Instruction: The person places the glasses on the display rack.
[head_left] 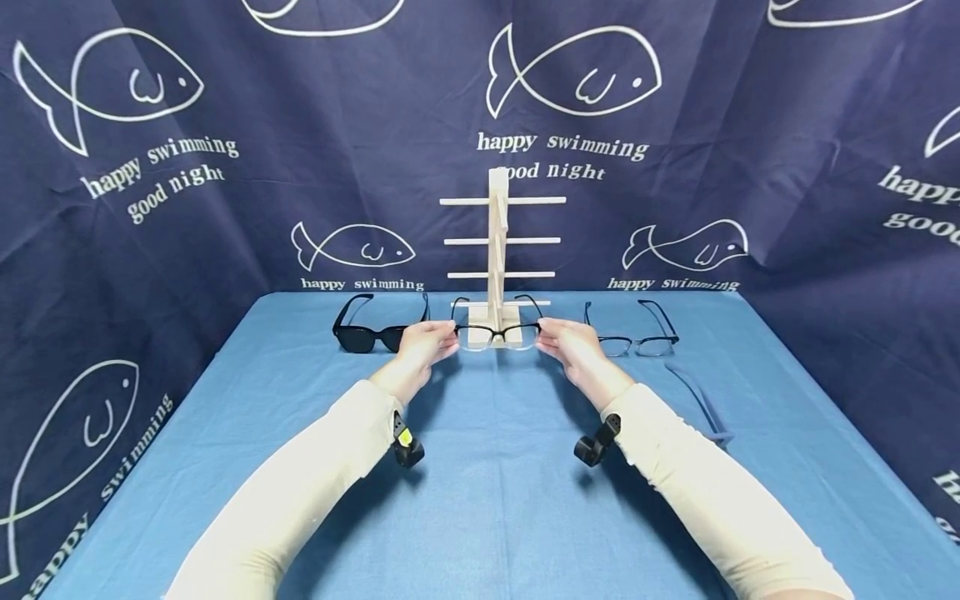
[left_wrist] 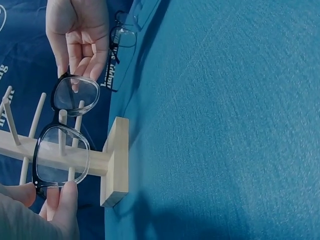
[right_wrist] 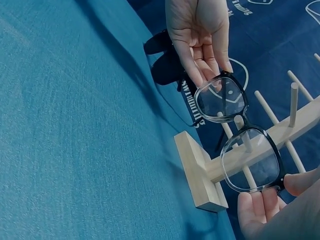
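Observation:
A pair of eyeglasses (head_left: 498,333), black along the top and clear below, is held level in front of the wooden display rack (head_left: 498,250). My left hand (head_left: 424,346) pinches the frame at its left end, and my right hand (head_left: 576,350) pinches the right end. In the left wrist view the lenses (left_wrist: 62,155) overlap the rack's lower pegs, with the left thumb and fingers at the hinge. The temples point back toward the rack, one on each side of the post. From the right wrist, the right fingertips (right_wrist: 272,200) show at the other hinge.
Black sunglasses (head_left: 360,338) stand left of the left hand. More dark-rimmed eyeglasses (head_left: 654,345) stand beyond the right hand. A blue pair of glasses (head_left: 705,408) lies partly hidden behind the right sleeve. The blue cloth (head_left: 495,500) covers the table, and a printed curtain hangs behind.

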